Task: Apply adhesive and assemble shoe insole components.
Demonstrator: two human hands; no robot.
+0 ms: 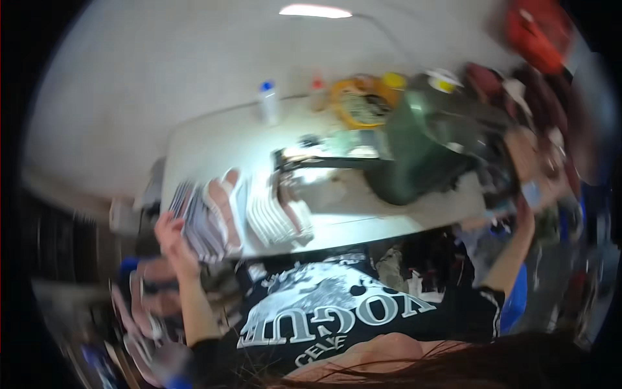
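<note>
Beside the left edge of a stack of grey striped curved pieces (197, 223), my left hand (173, 241) is raised with its fingers apart. Whether it touches the stack is blurred. A pink curved piece with a pale edge (223, 201) lies against that stack. To its right stands a second stack of white-edged curved pieces (269, 214), looking like shoe parts. My right hand (523, 220) is at the table's right end, by pinkish-brown pieces (521, 155); motion smears its fingers. Between my hands is a dark green sewing machine (414, 155), its arm pointing left under a bright light.
The white table (214, 142) bears a white bottle with a blue cap (268, 104), a red-topped bottle (317, 94) and a yellow-orange basket (337, 97) along its far side. A red bag-like thing (538, 32) hangs upper right. More pink pieces (155, 288) are stacked lower left.
</note>
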